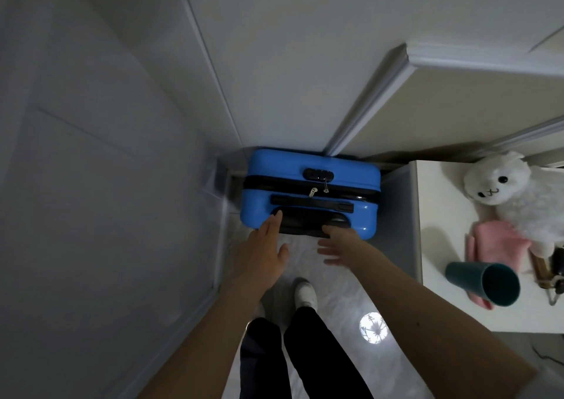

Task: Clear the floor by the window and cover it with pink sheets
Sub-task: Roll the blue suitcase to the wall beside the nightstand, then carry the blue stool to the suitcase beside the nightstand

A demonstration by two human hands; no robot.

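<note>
- Left hand (259, 250): fingers extended and relaxed, fingertips touching the near left end of the black handle recess (309, 223) on the blue suitcase (311, 192); it grips nothing
- Right hand (337, 246): fingers spread, reaching over the near right edge of the same recess; some fingertips are hidden, so whether any curl under the edge cannot be told; no firm grip is visible
- Blue suitcase: upright on the floor (335, 301), in a narrow corner between the wall panel (106, 185) on the left and a white cabinet (442, 246) on the right, its far face against the back wall
- Task status, as judged: clearing stage only; no sheets lie on the floor yet
- White cabinet top: a white plush toy (515, 197), a pink cloth (494, 246) and a teal cup (485, 284) lying on its side with its mouth at the front edge
- Risk: a lift taken with flat fingers could let the suitcase slip or tip toward the person's shoe (305, 292)
- Risk: the corner is tight; dragging the suitcase out askew could scrape the wall panel or knock the cabinet
- Risk: a jolt to the cabinet could roll the cup off
</note>
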